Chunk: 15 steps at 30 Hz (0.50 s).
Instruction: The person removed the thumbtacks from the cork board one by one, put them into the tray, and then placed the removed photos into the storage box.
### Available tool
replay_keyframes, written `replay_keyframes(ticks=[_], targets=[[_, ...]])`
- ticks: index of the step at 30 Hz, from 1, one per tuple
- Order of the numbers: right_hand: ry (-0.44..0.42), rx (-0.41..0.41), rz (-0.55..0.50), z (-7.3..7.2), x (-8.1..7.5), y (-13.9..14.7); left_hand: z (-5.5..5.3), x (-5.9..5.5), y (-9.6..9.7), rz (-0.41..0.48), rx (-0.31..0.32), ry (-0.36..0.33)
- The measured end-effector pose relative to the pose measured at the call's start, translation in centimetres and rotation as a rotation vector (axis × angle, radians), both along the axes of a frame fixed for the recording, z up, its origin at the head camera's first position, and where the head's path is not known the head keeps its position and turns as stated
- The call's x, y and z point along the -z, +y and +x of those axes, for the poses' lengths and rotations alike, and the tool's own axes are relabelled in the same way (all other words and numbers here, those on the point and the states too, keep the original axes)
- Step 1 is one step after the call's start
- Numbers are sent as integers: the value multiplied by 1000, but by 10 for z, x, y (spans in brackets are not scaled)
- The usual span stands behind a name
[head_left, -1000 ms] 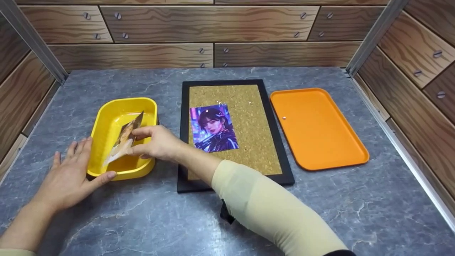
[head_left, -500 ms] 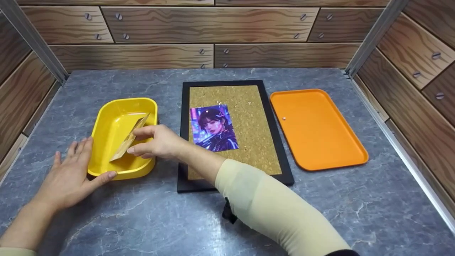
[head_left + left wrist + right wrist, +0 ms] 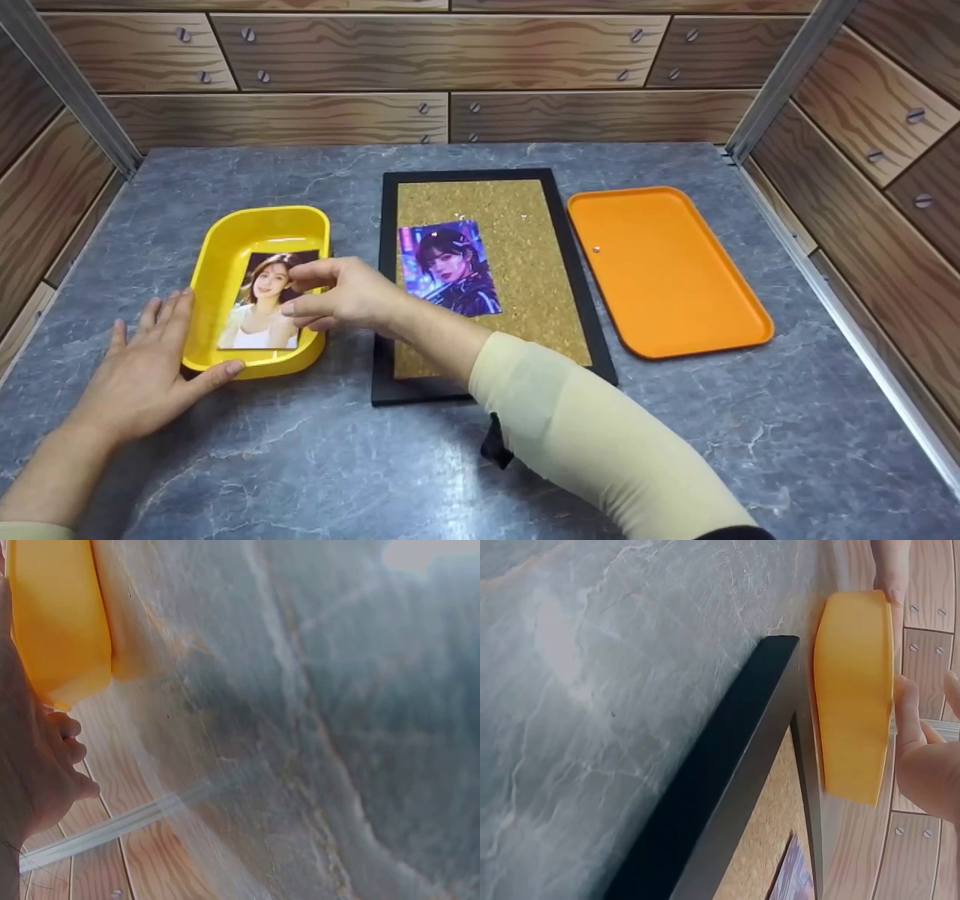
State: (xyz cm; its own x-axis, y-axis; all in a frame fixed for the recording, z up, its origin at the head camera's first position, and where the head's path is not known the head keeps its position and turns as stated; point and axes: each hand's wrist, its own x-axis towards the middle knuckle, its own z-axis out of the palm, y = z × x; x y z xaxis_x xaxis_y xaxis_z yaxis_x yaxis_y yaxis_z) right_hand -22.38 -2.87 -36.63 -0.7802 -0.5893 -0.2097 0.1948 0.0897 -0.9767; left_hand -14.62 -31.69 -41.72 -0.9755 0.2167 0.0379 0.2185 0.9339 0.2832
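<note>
A yellow plastic box (image 3: 217,255) stands at the left of the table in the head view. Inside it a photo print (image 3: 259,319) of a smiling person in a white top lies face up. My right hand (image 3: 352,296) hovers over the box's right side, thumb and fingers apart beside the print, partly covering its right edge. My left hand (image 3: 139,379) rests against the box's left wall with straight fingers, its thumb along the front edge. In the right wrist view the box (image 3: 855,697) hides the print.
A black-framed cork board (image 3: 532,270) lies mid-table, bearing a purple-blue portrait print (image 3: 450,270) and several tiny clear pins. To its right is an orange tray (image 3: 675,277) with one small pin (image 3: 596,249) at its left edge. Wood-patterned panels (image 3: 442,52) enclose the table.
The photo print, held tilted in my right hand's fingers before, now lies face up in the box. My right fingers have come away from it. The left hand has stayed put.
</note>
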Motion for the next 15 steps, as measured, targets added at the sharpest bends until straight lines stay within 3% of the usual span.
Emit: replay_keyframes(ticks=[15], targets=[[-25,42,-39,-8,-10,28,0,3,-2,0,11,35]])
